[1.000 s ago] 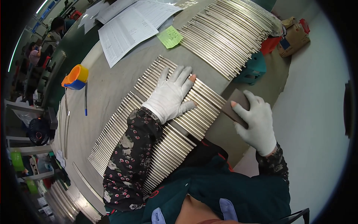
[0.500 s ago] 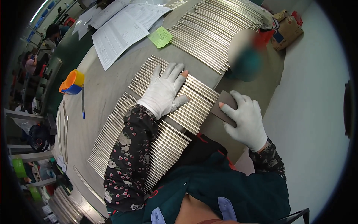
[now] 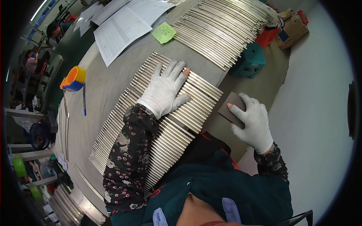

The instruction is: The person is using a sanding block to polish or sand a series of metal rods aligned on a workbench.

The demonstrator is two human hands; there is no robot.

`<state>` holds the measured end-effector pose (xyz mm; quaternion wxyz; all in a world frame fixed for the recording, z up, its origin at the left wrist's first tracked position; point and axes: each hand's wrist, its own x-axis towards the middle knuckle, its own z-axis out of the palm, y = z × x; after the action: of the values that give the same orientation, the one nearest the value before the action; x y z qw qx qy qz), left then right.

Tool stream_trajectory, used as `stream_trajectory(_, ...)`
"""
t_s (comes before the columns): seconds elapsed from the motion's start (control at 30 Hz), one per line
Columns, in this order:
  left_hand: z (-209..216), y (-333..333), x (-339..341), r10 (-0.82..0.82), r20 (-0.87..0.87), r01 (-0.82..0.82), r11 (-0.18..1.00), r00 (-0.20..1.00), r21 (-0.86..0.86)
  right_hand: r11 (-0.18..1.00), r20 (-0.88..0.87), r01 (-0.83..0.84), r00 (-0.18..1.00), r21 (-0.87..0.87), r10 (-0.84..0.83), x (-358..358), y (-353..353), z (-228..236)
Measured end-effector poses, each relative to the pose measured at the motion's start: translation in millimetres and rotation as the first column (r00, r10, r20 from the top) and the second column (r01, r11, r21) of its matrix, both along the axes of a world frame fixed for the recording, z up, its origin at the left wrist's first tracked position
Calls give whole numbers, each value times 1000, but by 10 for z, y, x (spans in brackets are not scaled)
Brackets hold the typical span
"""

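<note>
My left hand (image 3: pixel 162 92), in a white glove with some bare fingertips, lies flat with spread fingers across a row of shiny metal rods (image 3: pixel 203 96). A second row of rods (image 3: pixel 171 148) lies nearer to me, partly under my left forearm. Off the table's right edge, my right hand (image 3: pixel 255 126), gloved the same way, grips a grey-brown sanding block (image 3: pixel 234 106) between thumb and fingers. The block is apart from the rod ends, with a small gap between them.
Another large batch of metal rods (image 3: pixel 218 32) covers the far right of the table (image 3: pixel 88 124). Beside it are a green note (image 3: pixel 163 32) and printed sheets (image 3: pixel 120 34). A tape roll (image 3: pixel 77 77) and pen (image 3: pixel 84 100) lie left. A teal stool (image 3: pixel 250 62) stands beyond the right edge.
My right hand has drawn the sanding block a little to the right, away from the rod ends. My left hand stays flat on the rods.
</note>
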<state>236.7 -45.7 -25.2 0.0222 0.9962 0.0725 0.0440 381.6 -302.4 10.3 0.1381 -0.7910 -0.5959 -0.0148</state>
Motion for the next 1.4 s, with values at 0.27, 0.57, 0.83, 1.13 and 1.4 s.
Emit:
stream_trajectory(0.27,16,-22,-89,6,-26,-7,1000,1000,-6,998,7,-49,999,30,48,-111,31,56)
stream_trajectory(0.57,-10,-22,-89,1,-16,0,1000,1000,1,997,-5,-57,998,55,57,-156,58,62)
stream_trajectory(0.83,20,-56,-20,15,85,-17,999,996,27,996,71,19,997,90,-26,-93,10,99)
stream_trajectory(1.13,153,23,-219,75,131,-88,991,989,98,995,40,8,999,100,-12,-138,-60,87)
stream_trajectory(1.4,152,43,-1037,89,34,-86,993,995,-81,996,12,18,1000,82,-20,-162,-107,31)
